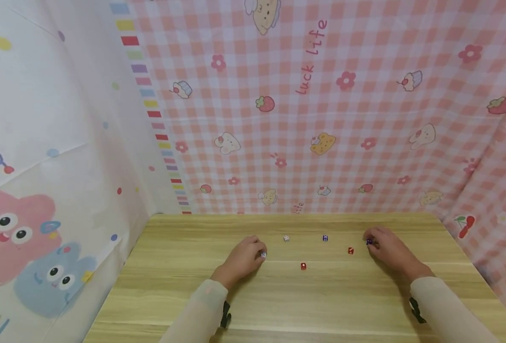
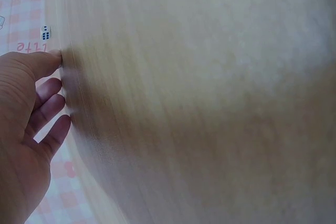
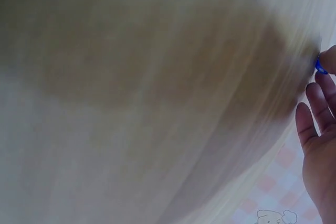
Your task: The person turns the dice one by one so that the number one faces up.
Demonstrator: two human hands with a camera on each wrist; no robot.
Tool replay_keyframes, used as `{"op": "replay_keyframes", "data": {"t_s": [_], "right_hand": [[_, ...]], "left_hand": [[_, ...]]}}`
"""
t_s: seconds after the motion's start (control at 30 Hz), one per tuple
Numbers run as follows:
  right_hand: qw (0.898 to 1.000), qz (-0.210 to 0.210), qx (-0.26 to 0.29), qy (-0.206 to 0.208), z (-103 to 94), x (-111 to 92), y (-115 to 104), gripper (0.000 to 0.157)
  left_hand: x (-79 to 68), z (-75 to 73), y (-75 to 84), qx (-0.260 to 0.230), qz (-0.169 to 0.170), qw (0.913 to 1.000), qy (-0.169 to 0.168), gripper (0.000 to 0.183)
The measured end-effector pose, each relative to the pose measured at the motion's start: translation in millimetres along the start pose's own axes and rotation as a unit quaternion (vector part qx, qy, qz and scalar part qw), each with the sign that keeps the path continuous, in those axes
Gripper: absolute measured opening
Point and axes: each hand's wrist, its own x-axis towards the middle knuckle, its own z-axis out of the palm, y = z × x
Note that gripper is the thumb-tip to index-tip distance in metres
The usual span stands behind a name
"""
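Observation:
On the left, my left hand (image 1: pixel 245 257) pinches a white die (image 1: pixel 263 255) at its fingertips, low at the tabletop. The left wrist view shows that hand's thumb and fingers at the wood, with its die hidden. Over on the right, my right hand (image 1: pixel 387 250) pinches a blue die (image 1: pixel 369 242); its blue side (image 3: pixel 321 66) shows between thumb and finger in the right wrist view. Between the hands lie a second white die (image 1: pixel 286 238), a second blue die (image 1: pixel 325 237), a red die (image 1: pixel 351 250) and another red die (image 1: pixel 303 266) nearer the front.
The wooden table (image 1: pixel 312 305) runs back to a pink checked cloth (image 1: pixel 244 119) hanging behind it. A white cloth with cartoon figures (image 1: pixel 85 190) hangs at the left, and more pink cloth (image 1: pixel 505 200) hangs along the right edge.

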Motion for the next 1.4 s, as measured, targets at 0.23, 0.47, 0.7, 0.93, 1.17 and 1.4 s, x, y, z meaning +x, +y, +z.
{"op": "replay_keyframes", "data": {"t_s": [0.23, 0.47, 0.7, 0.93, 1.17, 1.4], "right_hand": [[1.0, 0.005, 0.003, 0.0, 0.0, 0.5, 2.8, 0.013], [1.0, -0.002, -0.003, 0.001, -0.8, 0.5, 1.8, 0.012], [1.0, 0.002, -0.004, 0.001, -1.7, 0.7, 1.4, 0.012], [1.0, 0.0, -0.021, 0.007, -0.1, 1.1, 4.3, 0.013], [1.0, -0.005, -0.025, 0.007, -1.4, 1.1, -0.4, 0.013], [1.0, -0.01, -0.02, 0.007, -0.2, -0.7, -2.3, 0.015]], "left_hand": [[0.1, 0.9, -1.3, -0.005, 0.0, 1.0, 0.0, 0.004], [0.6, 0.9, -0.1, -0.002, 0.001, 1.0, -0.001, 0.004], [1.0, 0.3, -0.9, -0.005, 0.001, 1.0, 0.0, 0.005], [0.9, -0.3, -0.6, -0.008, 0.004, 1.0, -0.002, 0.004], [0.2, -0.7, 0.1, -0.008, 0.003, 1.0, 0.002, 0.005], [-0.6, 0.9, -1.8, -0.002, 0.002, 1.0, -0.005, 0.004]]}}
